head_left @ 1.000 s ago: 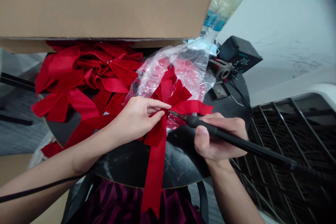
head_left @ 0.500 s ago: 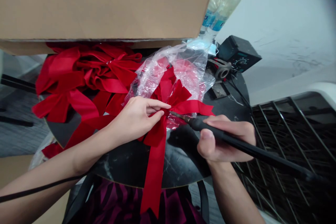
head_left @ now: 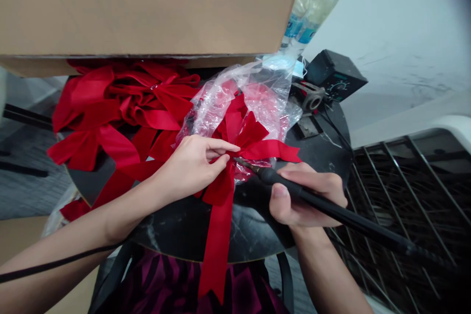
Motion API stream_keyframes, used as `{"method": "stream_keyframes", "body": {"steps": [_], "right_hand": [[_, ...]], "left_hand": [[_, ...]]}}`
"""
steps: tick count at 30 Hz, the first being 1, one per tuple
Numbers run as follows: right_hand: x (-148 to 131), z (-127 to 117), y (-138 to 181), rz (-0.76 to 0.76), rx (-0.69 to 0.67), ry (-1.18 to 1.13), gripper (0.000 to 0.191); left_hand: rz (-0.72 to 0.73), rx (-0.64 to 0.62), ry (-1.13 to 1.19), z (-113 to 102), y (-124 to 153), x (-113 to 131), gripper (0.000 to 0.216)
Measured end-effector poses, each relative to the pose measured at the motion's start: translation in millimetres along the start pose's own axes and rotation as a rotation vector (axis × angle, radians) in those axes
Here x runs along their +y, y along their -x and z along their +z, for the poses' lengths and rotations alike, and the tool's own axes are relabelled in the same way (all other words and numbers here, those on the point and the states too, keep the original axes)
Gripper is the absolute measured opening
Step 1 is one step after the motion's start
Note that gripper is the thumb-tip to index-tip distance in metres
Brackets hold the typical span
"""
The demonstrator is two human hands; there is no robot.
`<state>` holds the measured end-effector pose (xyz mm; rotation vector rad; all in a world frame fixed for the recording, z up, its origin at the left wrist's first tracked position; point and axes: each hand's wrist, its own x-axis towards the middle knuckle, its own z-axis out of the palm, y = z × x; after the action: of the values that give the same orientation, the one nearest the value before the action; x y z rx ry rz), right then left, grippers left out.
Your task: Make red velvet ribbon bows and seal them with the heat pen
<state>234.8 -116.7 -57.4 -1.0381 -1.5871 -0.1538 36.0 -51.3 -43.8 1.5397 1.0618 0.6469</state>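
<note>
Left hand [head_left: 195, 162]: fingertips pinching 1 red velvet bow [head_left: 253, 131] at centre. Right hand [head_left: 312, 196]: fingers wrapped around 1 black soldering iron [head_left: 270, 177], tip at bow's centre. Bow over round black table [head_left: 176, 233], 1 tail overhanging near edge. Beyond: 2 bottles [head_left: 319, 2].

Left hand [head_left: 196, 162]: one | right hand [head_left: 318, 182]: one | black pen-shaped tool [head_left: 342, 216], in right hand: one | red bow [head_left: 222, 191], at left hand: one | other red bows [head_left: 147, 88], left and far: several, exact number cannot be told | bottles [head_left: 324, 5], far right: two | black dial box [head_left: 334, 78], right: one | round table [head_left: 257, 225]: one
</note>
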Motion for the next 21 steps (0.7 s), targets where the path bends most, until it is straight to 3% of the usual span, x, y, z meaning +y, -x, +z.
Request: {"method": "stream_keyframes", "body": {"steps": [17, 21], "right_hand": [[-3.6, 5.4, 0.9, 0.013, -0.03, 0.016, 0.017], [-3.3, -5.5, 0.3, 0.031, -0.014, 0.021, 0.015]], "left_hand": [[-0.002, -0.004, 0.021, -0.1, -1.0, -2.1, 0.029], [-0.016, 0.003, -0.008, -1.5, -1.9, 0.0, 0.029]]}}
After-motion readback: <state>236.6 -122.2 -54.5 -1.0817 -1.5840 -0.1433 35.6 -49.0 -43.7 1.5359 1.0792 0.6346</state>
